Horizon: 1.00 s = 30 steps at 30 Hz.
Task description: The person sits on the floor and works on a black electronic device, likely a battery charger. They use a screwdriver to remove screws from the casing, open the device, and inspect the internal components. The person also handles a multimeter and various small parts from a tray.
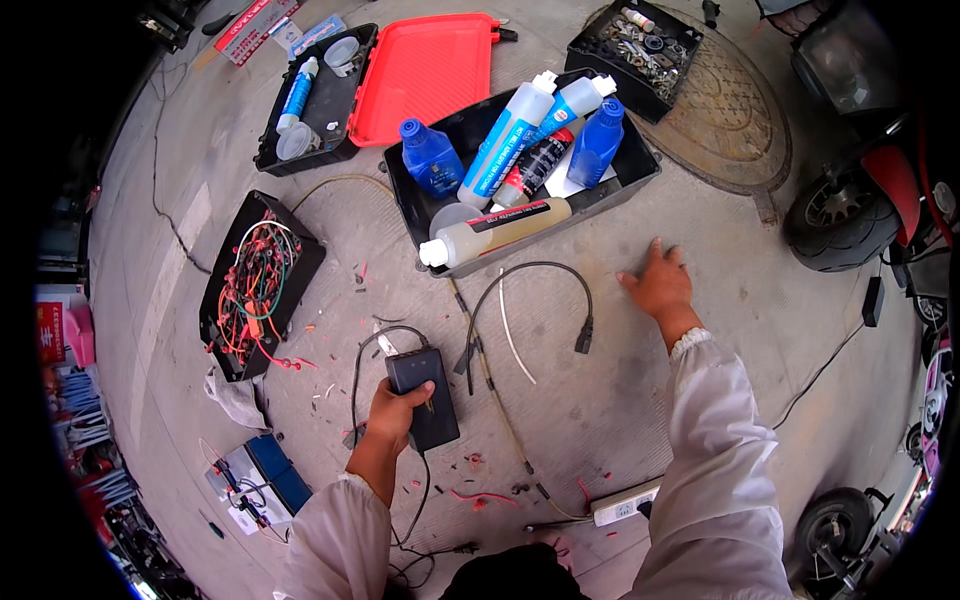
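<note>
Your left hand (397,411) clamps the black box (418,370), long axis pointing away from you, left of your finger-spread right hand (660,287).

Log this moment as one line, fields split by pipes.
Left hand: gripping black power brick | Right hand: empty, black plug to its left | Ahead: black tray of bottles

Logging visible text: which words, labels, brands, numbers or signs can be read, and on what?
Wording and brands are not copied; print stands on:
Large blue-and-white bottle: lettering along its label.
Clear lying bottle: lettering on a dark band.
Red-and-white carton: white lettering.
Red sign, far left: a white character.
Left blue bottle: label too small to read.
Black box in left hand: nothing legible.
</note>
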{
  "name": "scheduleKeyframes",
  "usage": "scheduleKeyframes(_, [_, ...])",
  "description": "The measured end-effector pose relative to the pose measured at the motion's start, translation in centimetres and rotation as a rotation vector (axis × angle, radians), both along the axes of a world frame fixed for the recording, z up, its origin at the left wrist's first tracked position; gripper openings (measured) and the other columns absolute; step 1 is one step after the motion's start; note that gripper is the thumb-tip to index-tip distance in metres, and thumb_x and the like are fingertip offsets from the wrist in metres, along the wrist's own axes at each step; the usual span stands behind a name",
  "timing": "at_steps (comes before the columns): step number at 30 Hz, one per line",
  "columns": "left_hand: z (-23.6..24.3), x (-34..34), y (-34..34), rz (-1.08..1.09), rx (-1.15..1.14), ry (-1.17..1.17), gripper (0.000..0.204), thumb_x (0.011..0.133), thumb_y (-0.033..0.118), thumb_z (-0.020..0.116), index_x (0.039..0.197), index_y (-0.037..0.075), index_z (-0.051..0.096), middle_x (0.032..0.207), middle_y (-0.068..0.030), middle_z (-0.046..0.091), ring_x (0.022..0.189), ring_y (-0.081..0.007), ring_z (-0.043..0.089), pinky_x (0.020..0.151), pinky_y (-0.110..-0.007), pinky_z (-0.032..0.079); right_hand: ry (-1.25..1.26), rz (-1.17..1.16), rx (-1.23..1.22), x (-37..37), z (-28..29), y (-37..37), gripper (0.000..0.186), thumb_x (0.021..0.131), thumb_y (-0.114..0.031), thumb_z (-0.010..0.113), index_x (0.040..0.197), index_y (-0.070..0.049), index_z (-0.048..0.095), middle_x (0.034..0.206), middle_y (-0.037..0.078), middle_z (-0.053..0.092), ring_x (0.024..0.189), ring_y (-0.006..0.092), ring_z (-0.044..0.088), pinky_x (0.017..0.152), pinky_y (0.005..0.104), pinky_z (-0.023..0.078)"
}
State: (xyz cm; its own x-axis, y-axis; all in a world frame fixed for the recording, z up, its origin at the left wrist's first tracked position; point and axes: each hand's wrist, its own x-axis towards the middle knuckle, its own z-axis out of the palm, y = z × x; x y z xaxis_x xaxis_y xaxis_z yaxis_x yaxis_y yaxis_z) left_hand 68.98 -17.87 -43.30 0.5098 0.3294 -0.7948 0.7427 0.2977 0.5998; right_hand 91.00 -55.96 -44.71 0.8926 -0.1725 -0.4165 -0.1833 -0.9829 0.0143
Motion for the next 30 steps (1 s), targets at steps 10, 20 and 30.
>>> scheduleKeyframes(10, [-0.9, -0.9, -1.0, -0.011, 0.183, -0.010, 0.054, 0.080, 0.011, 0.086, 0.116, -0.004, 0.050, 0.105, -0.0131, 0.066, 0.088, -0.0215, 0.067, 0.075, -0.037, 0.058, -0.563, 0.185, 0.240, 19.8, 2.1, -3.9, 0.074, 0.091, -0.007, 0.060, 0.157, -0.007, 0.028, 0.165, 0.017, 0.025, 0.141, 0.0392, 0.043, 0.113, 0.0459, 0.041])
scheduleKeyframes(20, [-1.6, -0.6, -0.8, -0.071, 0.225, 0.049, 0.057, 0.082, 0.005, 0.083, 0.124, -0.004, 0.045, 0.109, -0.0143, 0.065, 0.091, -0.0220, 0.068, 0.074, -0.038, 0.059, -0.380, 0.269, 0.294, 25.8, 0.0, -5.4, 0.085, 0.086, -0.004, 0.067, 0.158, -0.001, 0.021, 0.159, 0.023, 0.033, 0.143, 0.0405, 0.039, 0.116, 0.0418, 0.038])
scheduleKeyframes(30, [-1.3, -0.9, -1.2, -0.066, 0.313, 0.063, 0.062, 0.075, 0.022, 0.091, 0.116, -0.004, 0.052, 0.104, -0.0168, 0.069, 0.092, -0.0246, 0.070, 0.078, -0.038, 0.057, -0.373, 0.264, -0.022, 21.5, 4.0, -2.6, 0.043, 0.088, -0.024, 0.074, 0.124, -0.009, 0.057, 0.135, 0.018, 0.055, 0.112, 0.0398, 0.065, 0.092, 0.0495, 0.054])
